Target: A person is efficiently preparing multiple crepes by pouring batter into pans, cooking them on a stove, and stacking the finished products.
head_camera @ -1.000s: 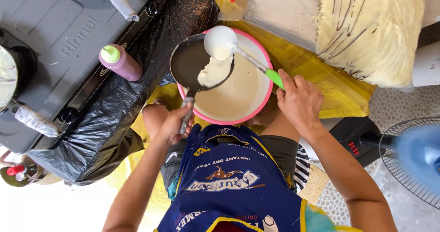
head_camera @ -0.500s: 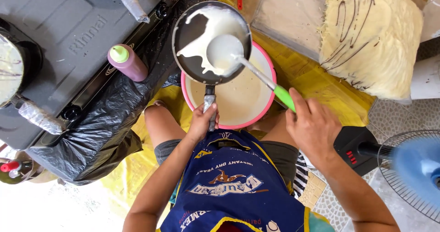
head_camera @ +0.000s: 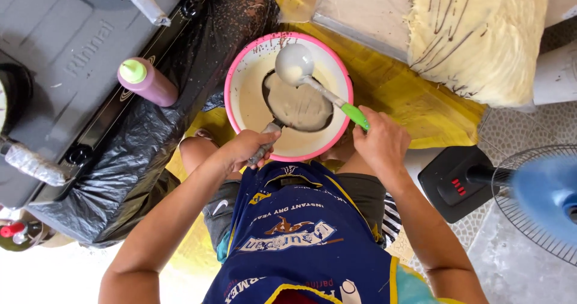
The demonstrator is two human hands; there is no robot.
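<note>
Pointing up-left: ladle [head_camera: 318, 88], diagonal

Blue apron [head_camera: 300, 238], yellow trim, printed logo; dark shorts; bare arms.

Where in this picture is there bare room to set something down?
Free: the yellow board between the pink bowl and the stacked crepes; the grey stove top above the squeeze bottle. Crowded: the bowl, where the left hand holds a pan and the right hand a ladle.

left hand [head_camera: 251, 149]: fist closed, gripping | right hand [head_camera: 380, 143]: fingers curled, gripping
</note>
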